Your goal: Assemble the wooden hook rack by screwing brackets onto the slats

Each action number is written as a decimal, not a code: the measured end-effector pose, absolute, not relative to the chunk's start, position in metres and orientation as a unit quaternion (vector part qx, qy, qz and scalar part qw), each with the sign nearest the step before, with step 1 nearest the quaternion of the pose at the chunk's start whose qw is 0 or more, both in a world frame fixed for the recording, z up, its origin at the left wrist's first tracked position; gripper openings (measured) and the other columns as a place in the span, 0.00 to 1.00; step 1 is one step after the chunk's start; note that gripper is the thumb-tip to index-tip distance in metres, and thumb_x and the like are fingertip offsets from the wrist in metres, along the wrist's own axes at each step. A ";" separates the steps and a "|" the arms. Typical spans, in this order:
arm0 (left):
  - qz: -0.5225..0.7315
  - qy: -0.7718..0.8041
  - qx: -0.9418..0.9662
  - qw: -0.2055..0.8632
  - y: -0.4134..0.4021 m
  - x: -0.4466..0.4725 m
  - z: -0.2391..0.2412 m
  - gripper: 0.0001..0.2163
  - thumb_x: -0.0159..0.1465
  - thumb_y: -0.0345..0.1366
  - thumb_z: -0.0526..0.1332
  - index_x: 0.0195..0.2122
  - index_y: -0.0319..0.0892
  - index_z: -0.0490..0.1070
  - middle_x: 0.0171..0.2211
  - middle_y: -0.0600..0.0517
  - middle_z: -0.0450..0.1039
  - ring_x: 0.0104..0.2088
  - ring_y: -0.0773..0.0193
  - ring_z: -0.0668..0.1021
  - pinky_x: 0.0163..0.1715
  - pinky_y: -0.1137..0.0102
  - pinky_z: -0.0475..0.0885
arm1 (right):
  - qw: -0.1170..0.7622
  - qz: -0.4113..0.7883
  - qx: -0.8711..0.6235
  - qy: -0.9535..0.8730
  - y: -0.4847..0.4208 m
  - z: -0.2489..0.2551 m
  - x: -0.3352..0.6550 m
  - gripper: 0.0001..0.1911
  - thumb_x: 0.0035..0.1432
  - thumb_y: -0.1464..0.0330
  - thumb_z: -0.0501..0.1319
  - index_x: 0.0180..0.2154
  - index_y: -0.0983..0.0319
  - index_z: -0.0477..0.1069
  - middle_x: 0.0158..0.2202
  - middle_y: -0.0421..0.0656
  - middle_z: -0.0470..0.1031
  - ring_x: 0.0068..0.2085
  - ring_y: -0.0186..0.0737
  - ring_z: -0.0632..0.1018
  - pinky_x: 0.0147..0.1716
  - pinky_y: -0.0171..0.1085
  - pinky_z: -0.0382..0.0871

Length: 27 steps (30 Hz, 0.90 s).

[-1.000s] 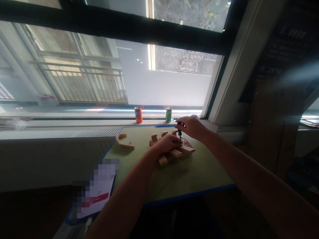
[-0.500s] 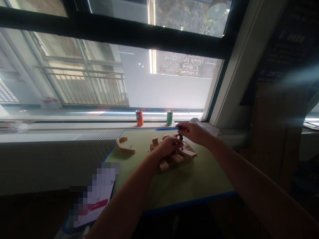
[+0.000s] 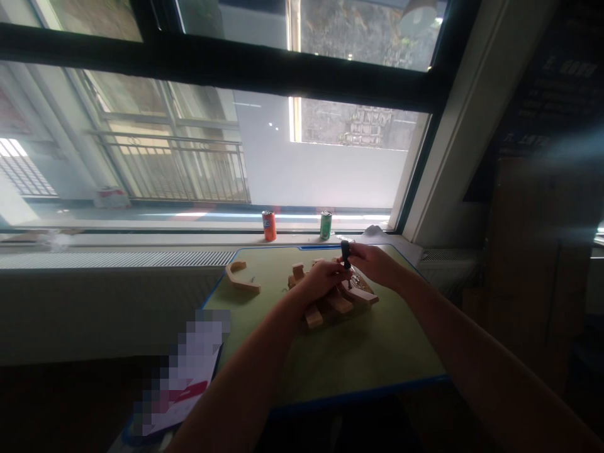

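A screwdriver (image 3: 345,251) with a black handle stands upright over a cluster of pale wooden pieces. My right hand (image 3: 372,261) grips its handle from the right, fingers closed. Just below, my left hand (image 3: 325,278) pinches at the lower end of the handle; my fingers hide most of the shaft. Under my hands several wooden blocks lie together, among them a slanted wooden block (image 3: 361,294) on the right and another wooden block (image 3: 313,316) at the front. Small shiny bits (image 3: 359,279), too small to name, lie close to the tip.
A curved wooden piece (image 3: 243,285) rests on the green tabletop (image 3: 368,358) at the left. On the windowsill stand an orange can (image 3: 268,226) and a green can (image 3: 325,225). A white sheet with a red mark (image 3: 191,391) is by the table's left edge.
The whole view has shifted slightly. My right hand has changed its hold on the handle, fingers now lower and the handle's top uncovered. My left hand stays at its lower end.
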<state>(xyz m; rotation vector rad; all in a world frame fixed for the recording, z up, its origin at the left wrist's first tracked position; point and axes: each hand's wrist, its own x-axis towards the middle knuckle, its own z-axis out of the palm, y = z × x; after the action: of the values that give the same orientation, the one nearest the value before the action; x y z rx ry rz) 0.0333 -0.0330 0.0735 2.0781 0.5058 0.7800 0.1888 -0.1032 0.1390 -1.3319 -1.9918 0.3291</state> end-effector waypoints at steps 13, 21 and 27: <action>0.338 0.193 0.814 0.430 -0.034 0.034 0.073 0.12 0.54 0.40 0.60 0.32 0.35 0.72 0.25 0.51 0.71 0.25 0.69 0.72 0.25 0.75 0.67 | 0.343 0.117 -0.556 -0.748 -0.102 0.134 0.186 0.15 0.49 0.61 0.59 0.38 0.62 0.67 0.30 0.41 0.71 0.29 0.35 0.71 0.25 0.32 0.61; 0.307 0.209 0.821 0.433 -0.038 0.036 0.075 0.12 0.55 0.41 0.60 0.33 0.36 0.72 0.23 0.52 0.70 0.22 0.70 0.72 0.22 0.76 0.66 | 0.368 0.116 -0.548 -0.742 -0.103 0.129 0.190 0.12 0.53 0.60 0.55 0.32 0.62 0.68 0.27 0.39 0.71 0.27 0.33 0.69 0.25 0.32 0.60; 0.327 0.240 0.825 0.393 -0.041 0.033 0.078 0.12 0.54 0.41 0.60 0.29 0.35 0.73 0.22 0.52 0.70 0.22 0.69 0.71 0.22 0.75 0.66 | 0.378 0.106 -0.595 -0.701 -0.098 0.128 0.183 0.18 0.43 0.55 0.62 0.31 0.62 0.67 0.25 0.38 0.70 0.24 0.33 0.68 0.22 0.33 0.59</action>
<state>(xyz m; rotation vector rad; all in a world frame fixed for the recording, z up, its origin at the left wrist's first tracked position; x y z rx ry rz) 0.0326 -0.0406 0.0776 2.0943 0.6081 0.8302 0.1827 -0.0978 0.1276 -1.5197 -1.7921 0.2709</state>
